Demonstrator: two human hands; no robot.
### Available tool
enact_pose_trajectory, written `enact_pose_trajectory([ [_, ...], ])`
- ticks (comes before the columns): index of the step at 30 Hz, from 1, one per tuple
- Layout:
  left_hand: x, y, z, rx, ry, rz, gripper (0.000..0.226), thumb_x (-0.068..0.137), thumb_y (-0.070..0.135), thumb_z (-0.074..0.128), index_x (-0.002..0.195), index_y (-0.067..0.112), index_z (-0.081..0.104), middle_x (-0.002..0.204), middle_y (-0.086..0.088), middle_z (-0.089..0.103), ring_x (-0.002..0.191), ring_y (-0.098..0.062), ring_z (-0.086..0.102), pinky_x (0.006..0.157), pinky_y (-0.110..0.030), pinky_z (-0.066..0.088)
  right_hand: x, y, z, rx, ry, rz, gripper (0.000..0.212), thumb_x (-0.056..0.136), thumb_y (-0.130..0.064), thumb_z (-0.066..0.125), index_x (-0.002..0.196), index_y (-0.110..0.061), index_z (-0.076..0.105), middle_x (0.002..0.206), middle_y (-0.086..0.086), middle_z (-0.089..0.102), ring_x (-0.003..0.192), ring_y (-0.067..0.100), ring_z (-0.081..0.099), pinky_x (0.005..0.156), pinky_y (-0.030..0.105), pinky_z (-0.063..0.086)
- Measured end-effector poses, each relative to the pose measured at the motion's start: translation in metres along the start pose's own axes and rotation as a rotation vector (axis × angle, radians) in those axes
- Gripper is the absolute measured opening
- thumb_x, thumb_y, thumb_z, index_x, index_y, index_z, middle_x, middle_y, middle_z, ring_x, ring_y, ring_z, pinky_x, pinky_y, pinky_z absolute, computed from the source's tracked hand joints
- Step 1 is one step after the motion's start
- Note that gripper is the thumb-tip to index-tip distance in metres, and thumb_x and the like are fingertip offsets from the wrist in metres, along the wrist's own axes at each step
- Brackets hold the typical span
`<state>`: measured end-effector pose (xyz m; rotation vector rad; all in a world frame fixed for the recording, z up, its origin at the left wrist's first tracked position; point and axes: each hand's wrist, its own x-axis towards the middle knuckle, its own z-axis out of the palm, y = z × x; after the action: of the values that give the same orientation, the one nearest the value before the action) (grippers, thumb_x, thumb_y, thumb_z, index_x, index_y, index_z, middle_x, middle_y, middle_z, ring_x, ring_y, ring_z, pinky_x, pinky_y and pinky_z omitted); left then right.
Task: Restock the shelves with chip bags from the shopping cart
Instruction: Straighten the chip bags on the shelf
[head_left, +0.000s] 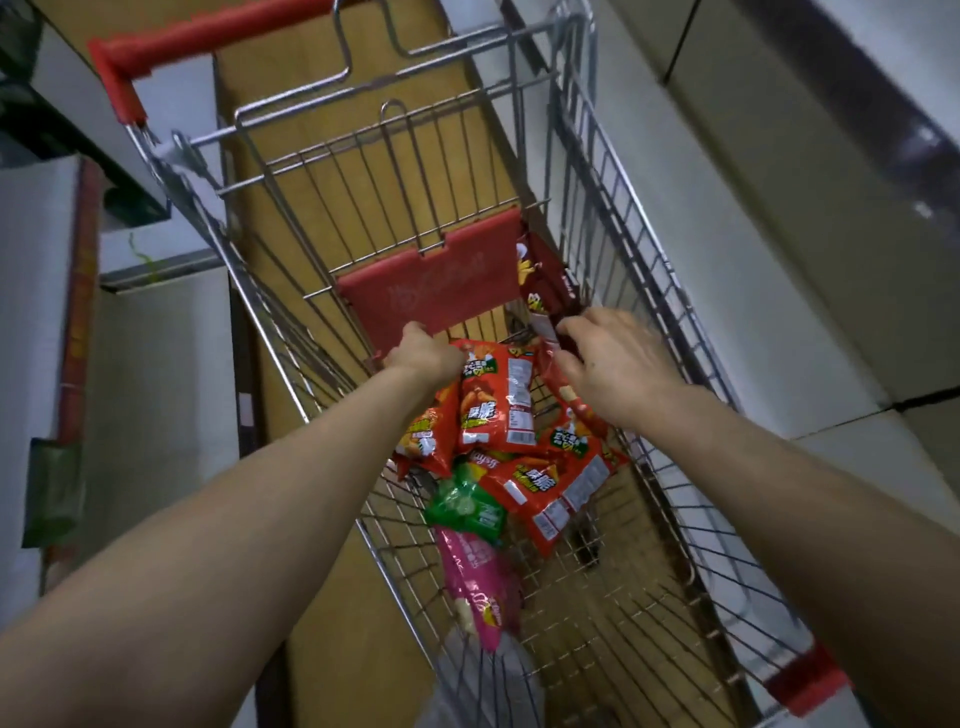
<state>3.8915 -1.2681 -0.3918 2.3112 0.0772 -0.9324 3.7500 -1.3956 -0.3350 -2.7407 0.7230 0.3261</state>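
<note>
I look down into a wire shopping cart (639, 270) with a red handle (208, 36) and a red seat flap (431, 286). Several red-orange chip bags (493, 405) lie piled in its basket, with a green bag (467, 506) and a pink bag (478, 587) nearer me. My left hand (423, 351) grips the top of a red-orange bag at the flap's lower edge. My right hand (608, 358) reaches over the pile with fingers curled onto a dark red bag (545, 291) leaning against the cart's right side; the grip itself is hidden.
White floor tiles (779, 260) and a tan strip (291, 260) run under the cart. Shelf edges and boxes (78, 312) stand along the left. A dark shelf base (883, 62) crosses the top right.
</note>
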Motion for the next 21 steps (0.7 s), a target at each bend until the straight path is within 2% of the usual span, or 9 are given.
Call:
enact_pose_trajectory([
  [3, 0.023, -0.017, 0.013, -0.012, -0.015, -0.067, 0.062, 0.088, 0.024, 0.063, 0.141, 0.016, 0.031, 0.130, -0.016, 0.049, 0.116, -0.035, 0.053, 0.096, -0.047, 0.050, 0.022, -0.003, 0.032, 0.003, -0.063, 0.002, 0.043, 0.101, -0.034, 0.040, 0.139, -0.014, 0.045, 0.135, 0.012, 0.048, 0.127, 0.030, 0.040, 0.104, 0.040, 0.034],
  [6, 0.041, -0.032, 0.031, -0.023, -0.028, -0.134, 0.065, 0.084, 0.030, 0.067, 0.138, 0.017, 0.034, 0.138, -0.016, 0.044, 0.121, -0.038, 0.049, 0.099, -0.051, 0.046, 0.037, -0.005, 0.065, 0.025, -0.137, 0.005, 0.042, 0.101, -0.033, 0.041, 0.137, -0.012, 0.047, 0.135, 0.013, 0.048, 0.127, 0.031, 0.041, 0.104, 0.039, 0.034],
  [12, 0.060, -0.060, 0.058, 0.137, 0.101, -0.182, 0.088, 0.080, 0.043, 0.071, 0.148, 0.023, 0.019, 0.147, -0.017, 0.029, 0.138, -0.038, 0.028, 0.111, -0.052, 0.032, 0.068, 0.006, 0.131, 0.143, -0.296, 0.077, 0.049, 0.101, -0.035, 0.042, 0.143, -0.011, 0.039, 0.138, 0.016, 0.046, 0.127, 0.034, 0.043, 0.105, 0.040, 0.037],
  [14, 0.066, -0.071, 0.065, 0.134, 0.133, -0.224, 0.099, 0.078, 0.048, 0.073, 0.151, 0.025, 0.010, 0.152, -0.015, 0.021, 0.141, -0.037, 0.022, 0.114, -0.053, 0.026, 0.078, 0.012, 0.152, 0.240, -0.357, 0.142, 0.057, 0.099, -0.040, 0.045, 0.148, -0.013, 0.032, 0.141, 0.015, 0.045, 0.128, 0.035, 0.043, 0.106, 0.041, 0.037],
  [17, 0.075, -0.088, 0.077, 0.170, 0.177, -0.242, 0.109, 0.075, 0.050, 0.076, 0.153, 0.025, 0.002, 0.156, -0.014, 0.015, 0.144, -0.036, 0.015, 0.116, -0.054, 0.018, 0.088, 0.020, 0.179, 0.435, -0.416, 0.292, 0.067, 0.092, -0.051, 0.051, 0.145, -0.014, 0.033, 0.142, 0.011, 0.047, 0.128, 0.034, 0.046, 0.108, 0.043, 0.037],
  [19, 0.081, -0.094, 0.082, 0.184, 0.205, -0.239, 0.113, 0.074, 0.051, 0.076, 0.152, 0.025, 0.000, 0.157, -0.014, 0.014, 0.145, -0.035, 0.013, 0.116, -0.055, 0.017, 0.094, 0.023, 0.194, 0.561, -0.442, 0.390, 0.076, 0.091, -0.057, 0.051, 0.149, -0.015, 0.028, 0.148, 0.008, 0.042, 0.133, 0.033, 0.042, 0.112, 0.043, 0.033],
  [21, 0.086, -0.097, 0.086, 0.196, 0.218, -0.251, 0.117, 0.071, 0.055, 0.077, 0.152, 0.027, -0.002, 0.157, -0.014, 0.015, 0.145, -0.035, 0.014, 0.115, -0.057, 0.018, 0.098, 0.025, 0.207, 0.700, -0.472, 0.492, 0.078, 0.089, -0.062, 0.050, 0.149, -0.017, 0.030, 0.148, 0.005, 0.043, 0.134, 0.031, 0.042, 0.113, 0.041, 0.032],
])
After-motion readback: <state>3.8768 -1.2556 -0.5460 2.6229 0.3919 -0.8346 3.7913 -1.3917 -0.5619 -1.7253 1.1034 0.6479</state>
